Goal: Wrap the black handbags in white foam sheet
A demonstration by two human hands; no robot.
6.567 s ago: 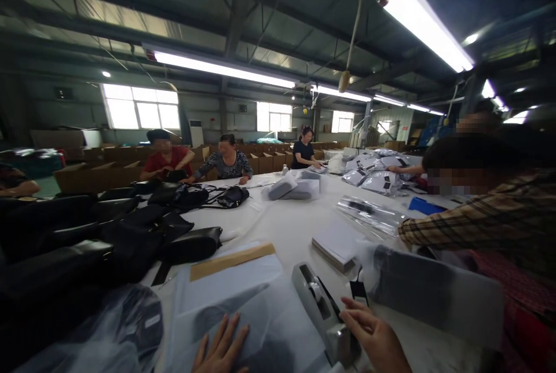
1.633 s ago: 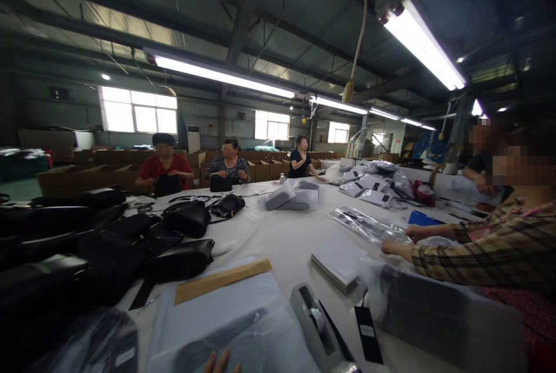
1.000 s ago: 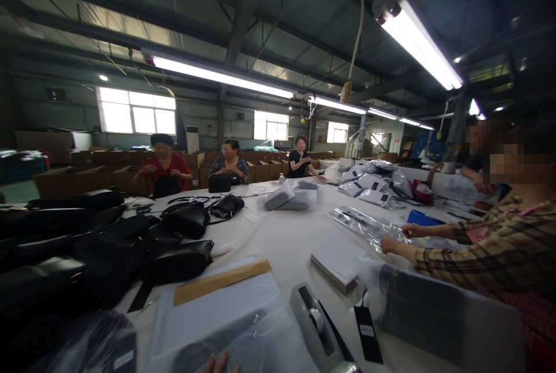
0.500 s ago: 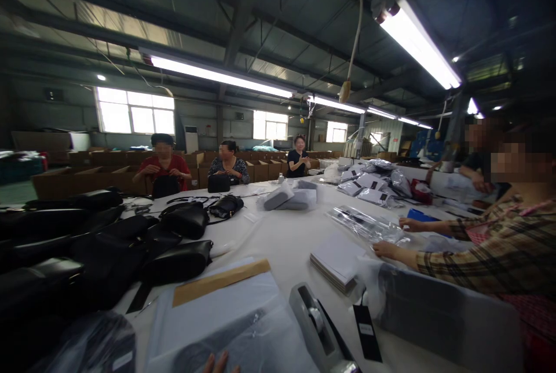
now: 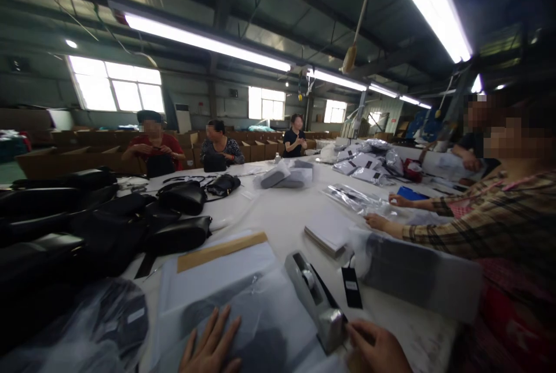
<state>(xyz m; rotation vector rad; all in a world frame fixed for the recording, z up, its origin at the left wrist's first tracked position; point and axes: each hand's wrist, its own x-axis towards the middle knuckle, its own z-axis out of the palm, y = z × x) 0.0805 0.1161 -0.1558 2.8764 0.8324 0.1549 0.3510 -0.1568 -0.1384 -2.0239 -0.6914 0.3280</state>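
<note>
Low at seven o'clock, a left hand lies spread on a translucent plastic bag, likely slippery and best gripped by its edges, while a right hand, any pinch unclear, nears a grey plastic tape dispenser toward five.

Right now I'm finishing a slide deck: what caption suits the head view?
Left hand spread on translucent bag, right hand by tape dispenser, black bags beyond.

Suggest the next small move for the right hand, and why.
Likely a short tape pull: the right hand has its fingertips at the tape dispenser's front end, and the left hand lies spread on the frosted bag. Can't tell if tape is pinched.
</note>
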